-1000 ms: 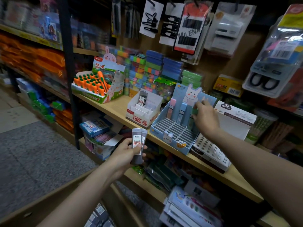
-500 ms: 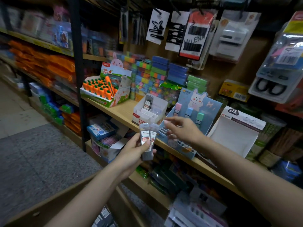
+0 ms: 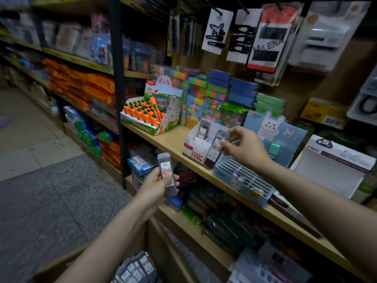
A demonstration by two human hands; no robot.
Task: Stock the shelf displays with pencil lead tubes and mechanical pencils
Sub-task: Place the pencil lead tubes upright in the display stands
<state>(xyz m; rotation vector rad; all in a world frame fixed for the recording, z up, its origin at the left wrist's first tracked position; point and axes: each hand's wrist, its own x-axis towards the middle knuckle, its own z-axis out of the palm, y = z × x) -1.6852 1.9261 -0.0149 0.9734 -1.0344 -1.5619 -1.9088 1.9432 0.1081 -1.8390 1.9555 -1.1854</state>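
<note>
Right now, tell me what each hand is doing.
Left hand: grips a lead tube.
Right hand: pinches another lead tube over the white display box.

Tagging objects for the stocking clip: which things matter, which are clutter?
Job:
left hand gripping lead tube
right hand pinching second tube
white lead display box
blue bunny display

Clutter:
carrot display
hair clip cards

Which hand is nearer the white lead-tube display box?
Right. The right hand holds a tube at the white display box; the left hand is lower, off the shelf.
</note>
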